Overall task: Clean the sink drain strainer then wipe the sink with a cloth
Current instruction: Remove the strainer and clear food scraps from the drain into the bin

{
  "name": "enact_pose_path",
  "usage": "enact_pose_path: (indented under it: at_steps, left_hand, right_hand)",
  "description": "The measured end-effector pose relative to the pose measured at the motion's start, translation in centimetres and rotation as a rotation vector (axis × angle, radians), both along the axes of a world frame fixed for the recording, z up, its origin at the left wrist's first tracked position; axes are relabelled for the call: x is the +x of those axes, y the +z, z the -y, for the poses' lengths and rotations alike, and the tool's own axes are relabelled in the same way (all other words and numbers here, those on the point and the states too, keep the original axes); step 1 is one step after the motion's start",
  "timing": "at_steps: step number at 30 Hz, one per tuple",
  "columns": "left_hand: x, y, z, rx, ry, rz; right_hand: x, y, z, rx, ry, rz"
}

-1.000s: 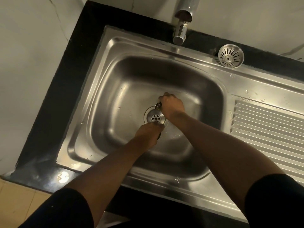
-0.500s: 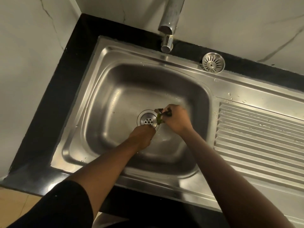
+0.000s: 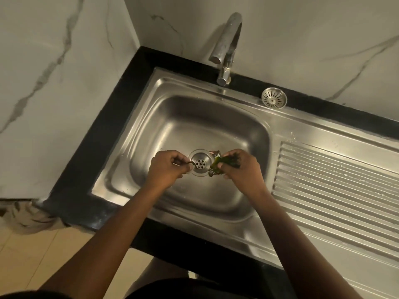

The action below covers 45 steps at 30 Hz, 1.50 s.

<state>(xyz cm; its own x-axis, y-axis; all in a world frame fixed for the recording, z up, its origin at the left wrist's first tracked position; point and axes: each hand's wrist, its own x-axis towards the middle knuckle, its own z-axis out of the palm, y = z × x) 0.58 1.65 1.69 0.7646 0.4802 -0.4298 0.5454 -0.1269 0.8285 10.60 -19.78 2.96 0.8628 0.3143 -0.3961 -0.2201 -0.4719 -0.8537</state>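
A steel sink [image 3: 172, 117] sits in a black counter, its drain [image 3: 200, 164] in the middle of the basin. The round drain strainer [image 3: 274, 98] lies on the sink's back rim, right of the tap. My left hand [image 3: 167, 167] hovers just left of the drain, fingers pinched on a thin dark scrap of debris [image 3: 183, 163]. My right hand [image 3: 239, 167] is just right of the drain, closed on a wad of green and shiny waste [image 3: 216, 165]. No cloth is visible.
A chrome tap [image 3: 226, 46] rises at the back over the basin. A ribbed draining board [image 3: 336, 186] with water drops spreads to the right. Marble walls [image 3: 54, 83] close the left and back. The floor [image 3: 32, 255] shows at lower left.
Both hands have risen from the drain and drawn apart, the left going left with a scrap, the right holding a bigger wad. The camera has pulled back and shifted.
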Motion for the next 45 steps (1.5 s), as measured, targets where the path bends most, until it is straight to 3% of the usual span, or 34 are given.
enact_pose_path:
  at_steps: [6,12,20,29,34,39,45]
  left_hand:
    - [-6.6,5.3,-0.4,-0.125,0.233,0.135]
    - [-14.4,8.1,-2.9,-0.099,0.347,0.229]
    - [-26.8,7.7,-7.9,-0.007,0.425,0.281]
    - [-40.0,5.3,-11.3,-0.085,0.665,0.262]
    - [-44.4,1.2,-11.9,-0.142,0.837,0.209]
    - [-45.9,-6.8,-11.8,-0.155,0.995,0.124]
    - [-46.4,-20.2,-11.2,-0.282,1.207,-0.059]
  right_hand:
    - [-3.7,3.1,-2.8,0.197,0.127,-0.057]
    - [-8.8,6.0,-7.0,0.222,0.309,-0.090]
    - [-19.6,7.4,-14.8,0.212,0.421,-0.099]
    - [-31.2,5.5,-21.4,0.147,0.549,-0.218]
    - [-34.7,0.5,-24.3,-0.003,0.546,-0.334]
    - [-36.5,-7.3,-26.9,-0.142,0.525,-0.382]
    - [-38.8,-19.5,-28.3,-0.337,0.252,-0.686]
